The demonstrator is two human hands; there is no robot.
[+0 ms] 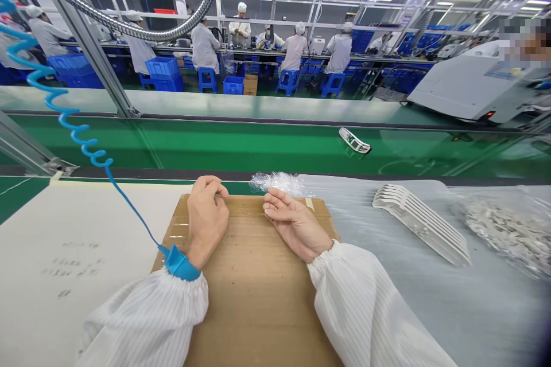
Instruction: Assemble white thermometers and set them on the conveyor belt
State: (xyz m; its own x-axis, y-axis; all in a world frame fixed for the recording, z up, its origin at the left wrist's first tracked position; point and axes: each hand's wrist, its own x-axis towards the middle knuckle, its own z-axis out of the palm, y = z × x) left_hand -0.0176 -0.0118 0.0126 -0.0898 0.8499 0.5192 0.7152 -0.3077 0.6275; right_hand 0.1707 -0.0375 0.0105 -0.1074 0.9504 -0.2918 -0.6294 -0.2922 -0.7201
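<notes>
My left hand (209, 215) is over the far left part of a brown cardboard sheet (258, 292), its fingers curled inward. A blue wrist strap (181, 264) circles that wrist, joined to a coiled blue cord (92, 152). Over the far right part of the cardboard, my right hand (297, 223) is turned with thumb and fingertips drawn together. Whatever either hand may hold is hidden or too small to make out. Just beyond the right fingertips lies a crumpled heap of clear plastic film (279, 182).
To the right are a stack of white curved plastic casings (422, 223) and a clear bag of small white parts (508, 229). A white casing with a circuit board (355, 141) lies on the green conveyor belt (241, 146). A metal hose (172, 33) hangs above; several people work beyond.
</notes>
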